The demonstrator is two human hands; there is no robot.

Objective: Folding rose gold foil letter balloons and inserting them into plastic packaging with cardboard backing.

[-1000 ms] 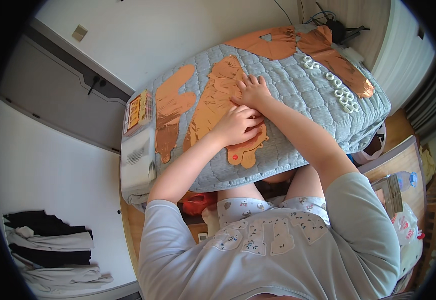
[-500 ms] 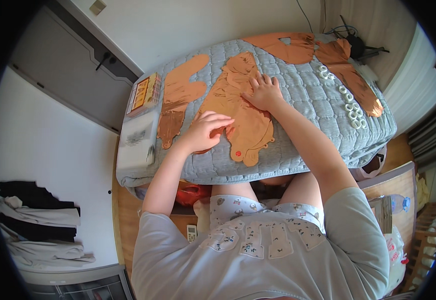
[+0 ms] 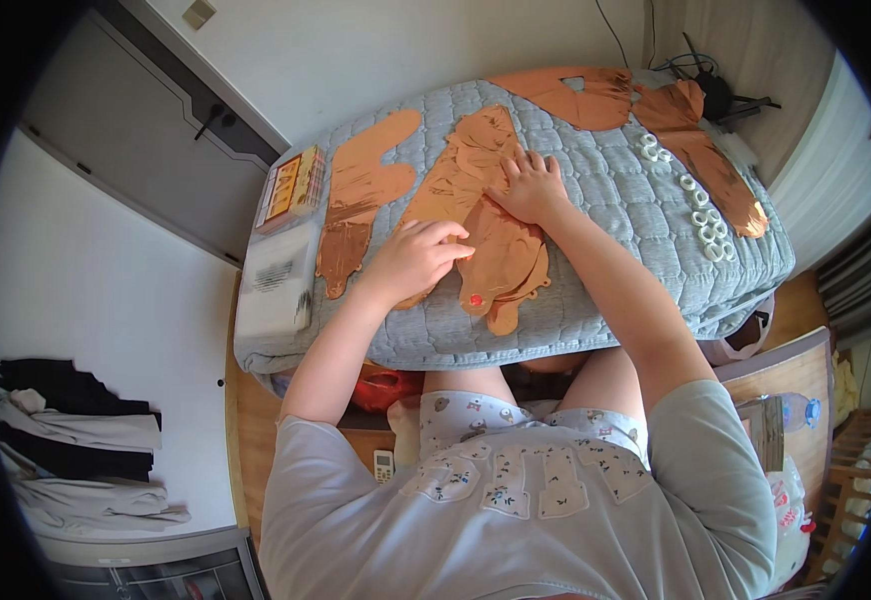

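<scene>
A stack of flat, copper-coloured foil balloons (image 3: 501, 235) lies on the quilted bed in front of me, with a small red spot near its lower end. My left hand (image 3: 416, 258) is at the left edge of the top one. Its thumb and fingertips are pinched together on that edge, which looks slightly raised. My right hand (image 3: 534, 190) lies flat on the upper right of the stack with fingers spread, pressing on the foil. Left of the stack, another flat copper foil balloon (image 3: 361, 185) rests on the bed.
More copper foil pieces (image 3: 581, 100) lie along the far right of the quilted mattress (image 3: 596, 300). Several small white rolls (image 3: 701, 217) sit at the right. A boxed pack (image 3: 291, 190) and a clear plastic packet (image 3: 276, 280) line the left edge.
My left hand has shifted slightly up and right with the foil edge, and the lower part of the top balloon has lifted and narrowed. My right hand stays in place.
</scene>
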